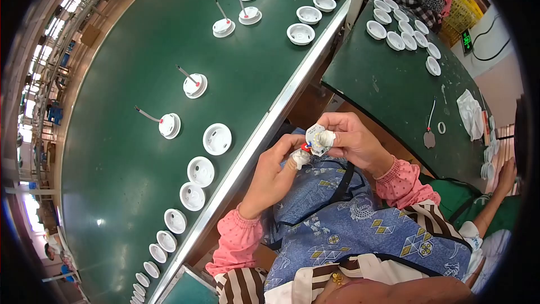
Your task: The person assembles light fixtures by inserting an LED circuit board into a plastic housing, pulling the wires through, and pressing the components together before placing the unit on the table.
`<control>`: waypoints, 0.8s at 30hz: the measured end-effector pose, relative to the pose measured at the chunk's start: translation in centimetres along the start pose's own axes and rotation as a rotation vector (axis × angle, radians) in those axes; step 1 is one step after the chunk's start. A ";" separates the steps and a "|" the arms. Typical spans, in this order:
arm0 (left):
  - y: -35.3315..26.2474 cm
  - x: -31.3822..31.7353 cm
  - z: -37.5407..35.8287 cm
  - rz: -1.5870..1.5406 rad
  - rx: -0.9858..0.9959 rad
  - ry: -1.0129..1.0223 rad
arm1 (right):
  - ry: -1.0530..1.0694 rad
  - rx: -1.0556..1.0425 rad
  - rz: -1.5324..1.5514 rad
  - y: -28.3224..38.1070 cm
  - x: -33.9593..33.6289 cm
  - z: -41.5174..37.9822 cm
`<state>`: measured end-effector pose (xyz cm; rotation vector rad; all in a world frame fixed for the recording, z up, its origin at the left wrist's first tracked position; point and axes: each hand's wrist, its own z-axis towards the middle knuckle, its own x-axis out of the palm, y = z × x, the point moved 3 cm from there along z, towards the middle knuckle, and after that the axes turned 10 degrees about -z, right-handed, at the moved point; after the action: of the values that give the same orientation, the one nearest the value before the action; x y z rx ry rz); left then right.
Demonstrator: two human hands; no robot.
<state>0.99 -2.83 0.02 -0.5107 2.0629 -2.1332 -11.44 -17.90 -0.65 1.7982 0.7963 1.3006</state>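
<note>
Above my lap, both hands meet at a small white LED circuit board dotted with yellowish chips. My right hand pinches the board between thumb and fingers. At the board's left edge is a small red piece with a bit of blue beside it; my left hand is closed on it with thumb and fingertips. White wrapping covers both thumbs. My fingers hide part of the board and whatever lies behind it. Closest on the bench, to the left, is a white round cup.
Several white cups line the green bench along its metal rail. White discs with upright grey wires stand farther in. The right-hand table bears more cups, a wired plate, a ring and a crumpled white cloth. People sit nearby.
</note>
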 end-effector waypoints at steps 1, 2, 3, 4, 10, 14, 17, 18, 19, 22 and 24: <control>-0.2 -0.2 0.0 -0.053 -0.042 0.040 | -0.005 0.011 -0.025 0.1 0.2 0.0; -0.4 -0.3 -0.1 -0.107 -0.085 0.078 | -0.009 0.022 -0.049 0.1 0.2 0.0; 0.3 0.3 0.3 -0.143 -0.077 0.112 | -0.005 0.046 -0.109 0.8 -0.3 -0.5; -0.1 -0.2 0.1 -0.124 -0.121 0.138 | 0.019 0.053 -0.097 0.5 -0.1 -0.5; 0.8 -0.9 -0.1 -0.182 -0.136 0.158 | 0.061 0.090 -0.036 -0.4 1.6 0.1; 1.0 -1.4 -1.5 -0.239 -0.129 0.126 | 0.083 0.098 0.036 -0.4 2.4 0.1; 1.0 -2.2 -2.5 -0.007 0.009 0.000 | 0.034 0.051 0.106 0.1 2.0 0.1; 1.3 -2.5 -3.0 0.114 0.088 -0.064 | 0.054 0.010 0.145 0.1 1.3 0.0; 1.7 -2.8 -3.4 0.415 0.227 -0.125 | 0.039 0.005 0.162 -0.1 0.9 -0.2; 2.7 -2.6 -4.5 0.510 0.202 -0.254 | 0.040 -0.015 0.184 0.0 0.0 -0.1; 3.1 -2.1 -5.2 0.434 0.109 -0.327 | 0.036 -0.016 0.166 0.3 -0.3 0.0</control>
<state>0.81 2.59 -3.41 -0.3320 1.6846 -1.7636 -11.52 -18.28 -0.49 1.8643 0.6655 1.4454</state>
